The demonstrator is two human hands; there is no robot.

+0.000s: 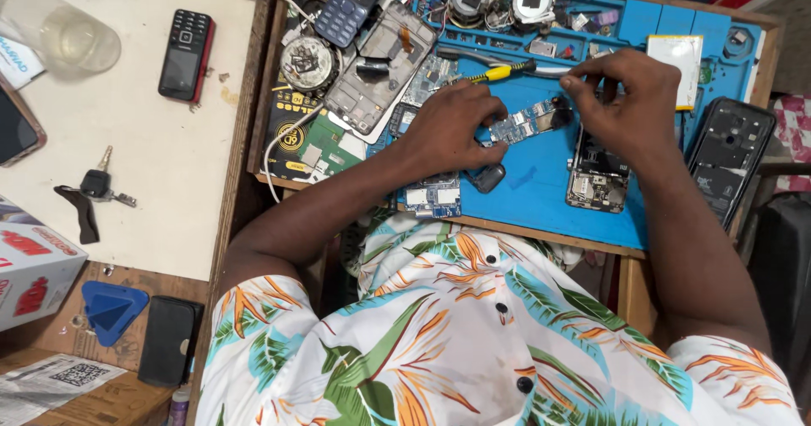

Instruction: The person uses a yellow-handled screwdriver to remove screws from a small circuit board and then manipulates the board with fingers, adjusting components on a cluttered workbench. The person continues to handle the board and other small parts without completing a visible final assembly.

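Observation:
A small blue circuit board (525, 124) lies on the blue work mat (541, 185). My left hand (452, 126) presses down on the board's left end with its fingertips. My right hand (625, 105) pinches a thin metal tool over the board's right end; the tool's tip is hidden by my fingers. A yellow-handled screwdriver (500, 73) lies just behind my left hand. An opened phone body (598, 177) rests on the mat under my right wrist.
A dismantled phone frame (376, 67), a keypad phone (348, 8) and loose parts crowd the tray's left. A black phone back (731, 156) sits at the right edge. On the white table stand a black phone (186, 54), keys (95, 185) and a plastic cup (59, 29).

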